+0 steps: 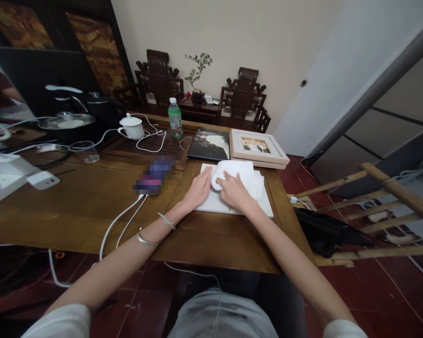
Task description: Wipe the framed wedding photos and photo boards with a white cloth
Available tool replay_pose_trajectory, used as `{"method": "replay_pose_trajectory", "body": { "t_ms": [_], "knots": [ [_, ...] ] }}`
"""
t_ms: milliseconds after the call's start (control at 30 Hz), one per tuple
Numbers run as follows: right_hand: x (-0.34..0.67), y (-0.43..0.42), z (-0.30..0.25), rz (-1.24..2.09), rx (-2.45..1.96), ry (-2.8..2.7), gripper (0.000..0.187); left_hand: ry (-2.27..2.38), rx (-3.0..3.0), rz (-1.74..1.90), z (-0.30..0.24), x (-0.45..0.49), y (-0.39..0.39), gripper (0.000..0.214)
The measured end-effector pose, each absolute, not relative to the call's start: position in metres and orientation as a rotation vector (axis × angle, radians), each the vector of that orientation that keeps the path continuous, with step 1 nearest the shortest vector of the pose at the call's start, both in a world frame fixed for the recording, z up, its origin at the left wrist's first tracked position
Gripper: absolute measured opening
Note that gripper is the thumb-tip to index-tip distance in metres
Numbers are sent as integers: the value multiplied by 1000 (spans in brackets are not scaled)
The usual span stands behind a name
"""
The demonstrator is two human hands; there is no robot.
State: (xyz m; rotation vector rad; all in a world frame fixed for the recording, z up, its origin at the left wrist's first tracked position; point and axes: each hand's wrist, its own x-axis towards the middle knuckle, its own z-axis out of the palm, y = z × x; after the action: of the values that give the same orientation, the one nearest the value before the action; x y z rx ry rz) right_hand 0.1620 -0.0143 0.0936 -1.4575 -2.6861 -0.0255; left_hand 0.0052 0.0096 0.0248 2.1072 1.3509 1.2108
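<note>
A white roll (216, 182) of soft paper or cloth, with a round hollow at its near end, lies on a flat white board (211, 206). From it a loose white sheet (255, 183) spreads to the right. My left hand (198, 188) rests along the roll's left side, its fingers stretched out and close together. On the right side, my right hand (233, 191) touches the roll's near end with a fingertip at the hollow; its fingers are apart. Part of the sheet is hidden under my right hand.
Behind the board are a dark photo album (209, 144) and a framed photo (257, 144). A green-labelled bottle (175, 119) and a white lidded cup (132, 127) stand farther back. A blurred phone (154, 176) with cables lies left. A wooden rack (391, 188) stands right of the table.
</note>
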Motion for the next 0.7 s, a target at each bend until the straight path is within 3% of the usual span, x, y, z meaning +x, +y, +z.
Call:
{"method": "replay_pose_trajectory", "body": {
  "t_ms": [267,533,700],
  "knots": [
    [183,-46,104,322,-862,-2940,30,1355,1946,1344,36,9,3,52],
    [205,-41,137,399,-1330,-2892,24,1492,2233,917,26,9,4,43],
    [197,-1,121,170,-1559,-2702,29,1497,2397,802,25,8,3,39]
  ]
}}
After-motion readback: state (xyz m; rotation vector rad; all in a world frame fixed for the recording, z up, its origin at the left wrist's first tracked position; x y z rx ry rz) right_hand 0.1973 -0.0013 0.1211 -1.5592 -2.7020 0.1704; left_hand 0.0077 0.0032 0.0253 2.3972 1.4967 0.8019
